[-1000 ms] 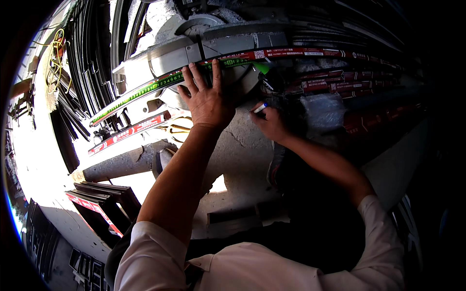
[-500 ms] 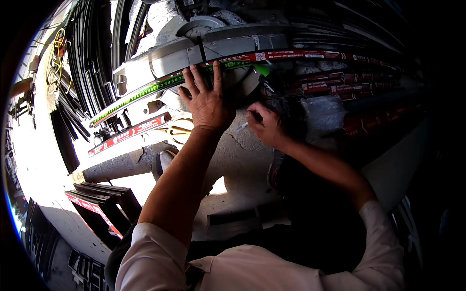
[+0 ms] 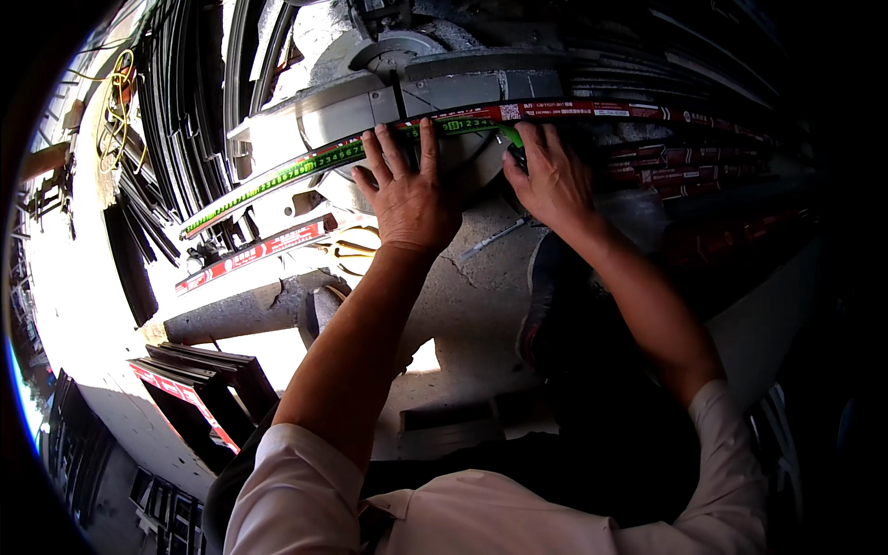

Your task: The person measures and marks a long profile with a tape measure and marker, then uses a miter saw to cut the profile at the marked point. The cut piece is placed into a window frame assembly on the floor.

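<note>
A long dark bar with a red printed film [image 3: 597, 109] lies across a grey metal machine bed [image 3: 444, 79]. Along its near side runs the green blade of a tape measure [image 3: 277, 178], pulled out toward the far left. My left hand [image 3: 412, 196] rests with spread fingers, their tips pressing the blade against the bar; it grips nothing. At the blade's right end, my right hand [image 3: 557, 180] closes thumb and fingers round the green tape measure end, which it partly hides. A thin pen-like stick [image 3: 497, 238] lies on the concrete below that hand.
A short red-filmed bar [image 3: 254, 252] and yellow-handled scissors [image 3: 353, 250] lie at the left. Dark frames [image 3: 190, 398] stand lower left. Long dark profiles [image 3: 185, 102] lie at far left, more red-filmed bars [image 3: 671, 171] at the right in shadow.
My right hand has moved up and outward to the tape measure's green end and closed on it. The pen-like stick now shows fully. My left hand stays on the blade.
</note>
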Tool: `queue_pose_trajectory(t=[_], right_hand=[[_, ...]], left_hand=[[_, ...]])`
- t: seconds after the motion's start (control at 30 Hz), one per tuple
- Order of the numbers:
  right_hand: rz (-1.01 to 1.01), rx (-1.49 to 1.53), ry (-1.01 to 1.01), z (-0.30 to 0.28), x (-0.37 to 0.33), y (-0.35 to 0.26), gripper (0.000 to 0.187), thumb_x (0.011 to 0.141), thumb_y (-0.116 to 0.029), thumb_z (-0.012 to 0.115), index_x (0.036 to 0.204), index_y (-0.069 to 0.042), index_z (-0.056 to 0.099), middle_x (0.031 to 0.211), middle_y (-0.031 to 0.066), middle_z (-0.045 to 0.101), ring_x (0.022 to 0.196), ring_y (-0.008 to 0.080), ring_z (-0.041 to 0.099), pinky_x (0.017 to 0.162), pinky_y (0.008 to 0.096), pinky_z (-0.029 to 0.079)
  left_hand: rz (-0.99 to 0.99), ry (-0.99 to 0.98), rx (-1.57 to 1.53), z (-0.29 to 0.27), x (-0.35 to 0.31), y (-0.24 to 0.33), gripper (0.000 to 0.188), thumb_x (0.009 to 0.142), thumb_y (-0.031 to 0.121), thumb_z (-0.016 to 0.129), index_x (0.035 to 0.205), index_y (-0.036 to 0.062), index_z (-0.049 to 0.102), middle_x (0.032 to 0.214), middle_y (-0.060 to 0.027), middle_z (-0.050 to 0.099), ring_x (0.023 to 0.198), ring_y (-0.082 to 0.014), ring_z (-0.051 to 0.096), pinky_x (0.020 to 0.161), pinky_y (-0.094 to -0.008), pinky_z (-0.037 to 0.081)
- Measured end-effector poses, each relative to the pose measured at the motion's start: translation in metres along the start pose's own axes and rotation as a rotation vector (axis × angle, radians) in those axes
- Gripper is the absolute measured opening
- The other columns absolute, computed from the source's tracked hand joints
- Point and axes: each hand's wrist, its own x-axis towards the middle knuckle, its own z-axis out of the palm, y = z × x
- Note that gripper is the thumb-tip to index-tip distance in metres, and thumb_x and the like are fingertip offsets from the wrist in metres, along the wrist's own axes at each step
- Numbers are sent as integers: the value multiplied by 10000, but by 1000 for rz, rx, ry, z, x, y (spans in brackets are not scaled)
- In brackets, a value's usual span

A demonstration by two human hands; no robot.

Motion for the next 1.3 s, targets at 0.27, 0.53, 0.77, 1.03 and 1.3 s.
queue_pose_trajectory(t=[0.27,0.53,0.77,1.03,1.3], right_hand=[[52,27,-61,0,20,1,230,943,-225,616,1124,-85,625,1042,185,664,829,468,695,675,601,553],[-22,344,-187,-1,17,9,177,949,-154,573,1030,-31,672,907,201,692,808,406,695,715,493,531],[-73,507,-535,-8,1,10,236,928,-195,579,1032,-22,700,853,190,705,786,337,707,719,413,537],[79,630,-814,-3,-14,14,310,877,-244,651,1107,-40,691,874,161,709,791,301,686,744,417,532],[115,625,-1064,27,-76,22,530,899,-405,713,1233,-20,568,1084,210,687,988,349,688,845,461,527]], left_hand=[[24,-2,10,-9,-2,-3,911,867,375,678,1668,216,276,1618,-377,236,1526,-556,194,1141,-738,216],[90,46,18,-33,-15,-15,860,843,331,719,1616,178,372,1463,-277,461,1404,-451,431,1183,-715,188],[274,-10,-96,-48,-25,-40,314,894,232,693,1153,55,675,1050,-155,651,1031,-356,614,1028,-521,426],[314,-438,-226,-51,-47,-57,128,970,163,603,1045,115,696,961,-139,656,851,-361,695,738,-480,572],[406,-804,-143,-52,-47,-68,181,969,209,599,994,59,696,916,-202,710,859,-413,709,719,-509,575]])
